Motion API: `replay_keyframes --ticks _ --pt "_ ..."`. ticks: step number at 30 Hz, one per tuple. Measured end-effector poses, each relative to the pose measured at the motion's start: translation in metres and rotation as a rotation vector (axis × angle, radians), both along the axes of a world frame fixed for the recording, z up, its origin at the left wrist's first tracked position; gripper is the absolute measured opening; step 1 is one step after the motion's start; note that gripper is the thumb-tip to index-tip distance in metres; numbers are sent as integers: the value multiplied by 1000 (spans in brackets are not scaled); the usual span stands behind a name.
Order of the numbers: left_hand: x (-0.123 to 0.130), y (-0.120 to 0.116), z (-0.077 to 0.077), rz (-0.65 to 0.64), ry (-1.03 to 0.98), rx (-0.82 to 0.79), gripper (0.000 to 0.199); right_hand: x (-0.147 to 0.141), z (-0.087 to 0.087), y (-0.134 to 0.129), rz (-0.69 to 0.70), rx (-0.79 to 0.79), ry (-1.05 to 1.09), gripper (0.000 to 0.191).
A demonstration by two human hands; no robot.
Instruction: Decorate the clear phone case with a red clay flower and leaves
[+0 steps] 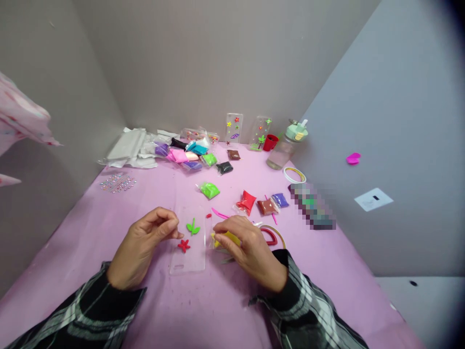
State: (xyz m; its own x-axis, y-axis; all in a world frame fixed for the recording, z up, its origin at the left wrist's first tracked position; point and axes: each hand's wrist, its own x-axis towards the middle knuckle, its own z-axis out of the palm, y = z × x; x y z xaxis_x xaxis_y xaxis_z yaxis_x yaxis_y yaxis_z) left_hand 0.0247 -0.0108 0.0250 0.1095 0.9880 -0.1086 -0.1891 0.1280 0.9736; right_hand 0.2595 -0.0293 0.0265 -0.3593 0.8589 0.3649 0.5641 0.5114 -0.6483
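A clear phone case (192, 259) lies flat on the pink table, bearing a green stem with leaves (193, 227) and a red clay flower (184, 245). At the case's left edge is my left hand (143, 242), its fingers closed together near the flower; whatever they may pinch is too small to make out. My right hand (245, 247) is beside the case's right edge, fingers bent round a packet of yellow clay (231, 237). A small red piece (208, 215) lies near the case's upper right.
Red (247, 201), brown (268, 207) and green (209, 190) clay packets lie beyond my hands. Scissors with red handles (269, 236) are right of my right hand. A bottle (282, 150), a red cup (271, 142) and two decorated cases stand at the back.
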Motion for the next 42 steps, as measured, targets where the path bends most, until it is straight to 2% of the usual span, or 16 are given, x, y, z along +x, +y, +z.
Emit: replay_keyframes --ticks 5,10,17,20,23,27,29,31,35,37,42 --pt "-4 -1 3 7 1 -20 22 -6 0 -3 48 -66 30 11" --pt "-11 2 -1 32 53 -13 20 -17 1 -6 73 -137 -16 12" --pt "-19 5 -4 -72 236 110 10 -25 -4 -10 102 -154 -34 14" --pt "-19 3 -2 -88 258 130 14 -23 -2 -11 80 -152 -42 13" --pt "-19 3 -1 -41 245 87 15 -9 7 -8 38 -86 -39 14" --pt "-19 3 -2 22 192 55 16 25 27 5 -175 36 8 20" --pt "-20 3 -2 47 164 69 17 37 35 14 -231 42 -66 21" --pt "-20 4 -2 68 126 75 20 40 40 22 -239 24 -234 19" --pt "-19 5 2 120 69 59 20 29 42 34 -253 -50 -715 17" --pt "-18 5 5 146 40 44 24 22 39 36 -225 -80 -887 19" --pt "-18 6 9 153 8 24 28 14 23 38 -160 -117 -1010 19"
